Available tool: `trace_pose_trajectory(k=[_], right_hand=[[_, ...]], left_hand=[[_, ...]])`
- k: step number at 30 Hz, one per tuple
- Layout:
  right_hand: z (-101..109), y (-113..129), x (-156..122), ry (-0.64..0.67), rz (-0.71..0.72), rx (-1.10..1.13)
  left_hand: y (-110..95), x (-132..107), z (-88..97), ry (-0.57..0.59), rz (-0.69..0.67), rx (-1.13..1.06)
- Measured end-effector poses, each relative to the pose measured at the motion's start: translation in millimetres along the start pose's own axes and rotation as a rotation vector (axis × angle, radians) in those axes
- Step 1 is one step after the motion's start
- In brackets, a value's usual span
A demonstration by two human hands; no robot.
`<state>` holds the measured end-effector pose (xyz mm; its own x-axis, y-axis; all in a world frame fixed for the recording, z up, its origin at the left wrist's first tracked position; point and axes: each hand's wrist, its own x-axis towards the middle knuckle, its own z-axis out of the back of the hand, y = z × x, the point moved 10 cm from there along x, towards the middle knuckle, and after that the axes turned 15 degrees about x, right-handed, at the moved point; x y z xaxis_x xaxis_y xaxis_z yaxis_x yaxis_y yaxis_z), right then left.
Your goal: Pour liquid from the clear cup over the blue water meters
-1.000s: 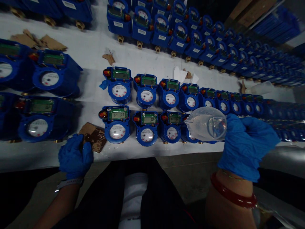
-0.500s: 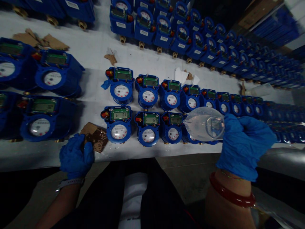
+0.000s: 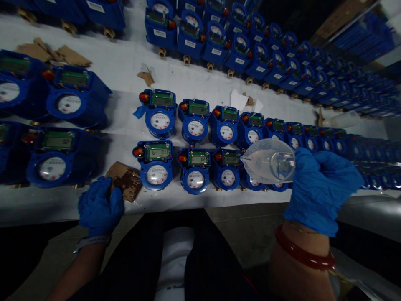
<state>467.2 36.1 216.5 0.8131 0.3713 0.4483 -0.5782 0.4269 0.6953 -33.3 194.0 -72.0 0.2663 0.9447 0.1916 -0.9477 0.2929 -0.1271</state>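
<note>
Vs 1 s ago, jug (image 3: 258, 164) sits slightly twd 9 o'clock, so spout's nearer 3rd front meter (image 3: 228, 177). R hand (image 3: 321, 188): grip closed at jug's 3 o'clock end. L hand (image 3: 100, 205): half-curled agst cardboard (image 3: 125, 180) at jug's 9 o'clock; can't tell if pinching. Jug: cloudy plastic, tapered; cardboard brown, wet-looking; meter glossy blue, round dial.

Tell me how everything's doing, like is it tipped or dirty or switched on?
Clear cup: tilted, spout toward the left; fill level unclear.
Right hand: gloved, closed on the cup.
Brown cardboard: flat, with a dark, shiny stain.
Left hand: gloved, beside that cardboard; grip unclear.
Meter right of the cardboard: circuit board exposed, display showing digits.
Back meters: in rows, labels facing this way.
Cardboard scraps: torn, lying loose.
</note>
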Motion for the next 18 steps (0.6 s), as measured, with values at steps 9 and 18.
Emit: trace_pose_trajectory(k=[9, 18], right_hand=[[-5.2, 3.5, 3.3, -0.007, -0.008, -0.008], [-6.5, 5.0, 5.1, -0.034, -0.02, 0.013]], left_hand=[[-2.3, 1.0, 2.4, 0.0, -0.007, 0.0], [-4.4, 2.6, 3.8, -0.006, -0.024, -0.002]])
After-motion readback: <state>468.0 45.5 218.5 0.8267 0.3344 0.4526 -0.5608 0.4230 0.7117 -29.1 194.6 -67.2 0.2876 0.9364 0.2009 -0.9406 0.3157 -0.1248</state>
